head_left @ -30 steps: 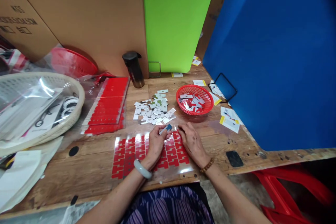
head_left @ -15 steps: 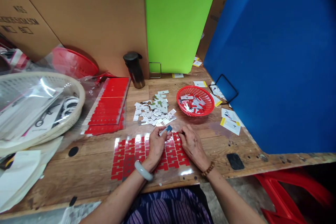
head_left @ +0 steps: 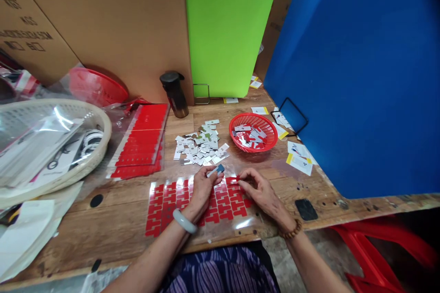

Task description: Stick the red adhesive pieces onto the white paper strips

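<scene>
My left hand (head_left: 202, 188) is closed around a small flat metal piece (head_left: 219, 170) that looks grey-blue. It rests over a clear sheet of red T-shaped stickers (head_left: 156, 208) lying on the table's front part. At the sheet's upper right, my right hand (head_left: 263, 191) pinches a red sticker (head_left: 234, 179) between thumb and forefinger; whether it is fully off the sheet I cannot tell. Just beyond my hands is a loose pile of flat silvery pieces (head_left: 202, 147). A red plastic basket (head_left: 274, 142) to the right of the pile holds similar pieces, some with red on them.
Stacked red sticker sheets (head_left: 144, 130) lie to the left, beside a large cream basket (head_left: 107, 123) of plastic-wrapped items. A dark bottle (head_left: 175, 96) stands at the back. Green (head_left: 227, 32) and blue panels (head_left: 357, 78) rise behind and right. Small cards (head_left: 299, 158) lie near the blue panel.
My right hand has moved slightly right and opened its grip shape, with the red sticker drawn up at its fingertips. My left hand stays nearly in place with the metal piece.
</scene>
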Demonstrator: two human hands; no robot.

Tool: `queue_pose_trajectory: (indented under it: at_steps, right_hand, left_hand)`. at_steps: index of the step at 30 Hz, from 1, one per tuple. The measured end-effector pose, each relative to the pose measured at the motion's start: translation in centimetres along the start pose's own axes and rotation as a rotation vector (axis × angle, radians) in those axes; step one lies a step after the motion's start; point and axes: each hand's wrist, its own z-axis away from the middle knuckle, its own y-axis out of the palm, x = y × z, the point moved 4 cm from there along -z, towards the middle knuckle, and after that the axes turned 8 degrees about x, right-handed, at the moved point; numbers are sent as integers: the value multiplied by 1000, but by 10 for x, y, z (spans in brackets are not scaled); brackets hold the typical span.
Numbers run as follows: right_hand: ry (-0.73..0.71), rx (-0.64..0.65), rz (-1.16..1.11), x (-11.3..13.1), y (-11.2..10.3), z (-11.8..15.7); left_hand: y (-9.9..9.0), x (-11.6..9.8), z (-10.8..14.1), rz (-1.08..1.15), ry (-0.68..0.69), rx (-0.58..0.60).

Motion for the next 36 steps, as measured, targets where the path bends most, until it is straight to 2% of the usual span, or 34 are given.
queue_pose_trajectory:
  at_steps: [4, 7, 12, 17, 24, 36]
  right_hand:
    - [46, -94, -84, 13, 2, 10]
    - [29, -99, -87, 26, 10, 16]
    - [-8, -34, -25, 38, 27, 20]
    - [-45, 54, 7, 42, 48, 25]
    - [-13, 110, 52, 42, 60, 39]
    - [-46, 101, 108, 40, 62, 38]
  left_hand:
    - [-1, -16, 12, 31, -94, 67]
    - [-3, -29, 33, 56, -169, 153]
    - [-15, -32, 69, 83, -308, 276]
    - [-28, -27, 88, 77, -369, 304]
    - [-30, -21, 97, 73, -398, 305]
    - [-25, -24, 96, 43, -393, 326]
